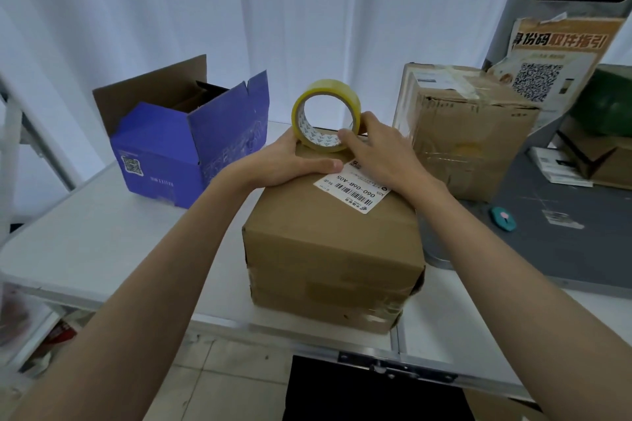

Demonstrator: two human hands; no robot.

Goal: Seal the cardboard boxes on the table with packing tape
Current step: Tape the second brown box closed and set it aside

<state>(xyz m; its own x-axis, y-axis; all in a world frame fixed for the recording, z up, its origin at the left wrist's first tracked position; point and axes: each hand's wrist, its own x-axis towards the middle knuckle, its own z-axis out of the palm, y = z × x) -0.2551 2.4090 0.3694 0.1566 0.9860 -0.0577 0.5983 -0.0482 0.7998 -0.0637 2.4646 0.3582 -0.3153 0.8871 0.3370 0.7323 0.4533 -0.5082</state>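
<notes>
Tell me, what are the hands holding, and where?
The right hand grips the tape roll at its lower right rim, upright on the brown box. The left hand rests flat on the box top, touching the roll.

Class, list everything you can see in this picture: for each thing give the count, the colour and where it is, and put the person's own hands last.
Closed brown cardboard box: one, brown, centre of the table, white shipping label on top.
Roll of yellowish clear packing tape: one, standing on edge on the far end of that box's top.
Open purple cardboard box: one, purple, far left of the table, flaps up.
Taped brown cardboard box: one, brown, right of the centre box.
White folding table: one, white, under the boxes.
Small teal cutter: one, teal, on the grey surface at right.
Orange and white notice with a QR code: one, upper right.
Left hand: one, resting on the box top, touching the roll.
Right hand: one, gripping the roll.
</notes>
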